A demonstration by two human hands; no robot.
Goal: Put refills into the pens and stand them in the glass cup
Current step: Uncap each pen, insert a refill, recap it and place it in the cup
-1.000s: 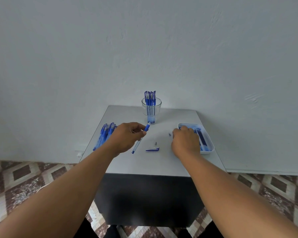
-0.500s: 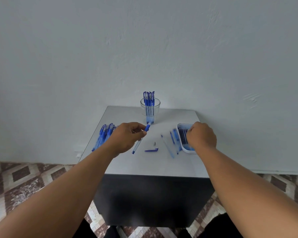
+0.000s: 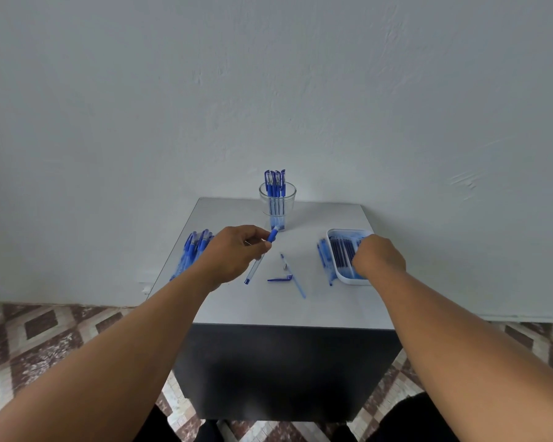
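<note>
My left hand (image 3: 235, 252) grips a clear pen barrel (image 3: 258, 260) with a blue grip, slanted over the table. My right hand (image 3: 377, 258) reaches into the white tray (image 3: 345, 277) of dark refills (image 3: 340, 252), fingers curled down among them; whether it holds one is hidden. A glass cup (image 3: 277, 205) at the table's back holds several blue pens upright. On the table between my hands lie a blue cap (image 3: 280, 278), a small tip piece (image 3: 285, 267) and a thin refill (image 3: 296, 282).
A pile of blue pens (image 3: 193, 250) lies at the left of the grey table (image 3: 268, 307). A few more blue pieces (image 3: 323, 255) rest against the tray's left side. The wall stands right behind the table. Patterned floor tiles surround it.
My right hand moved from the table's middle rightwards onto the tray, uncovering the thin refill. The left hand has kept the barrel still.
</note>
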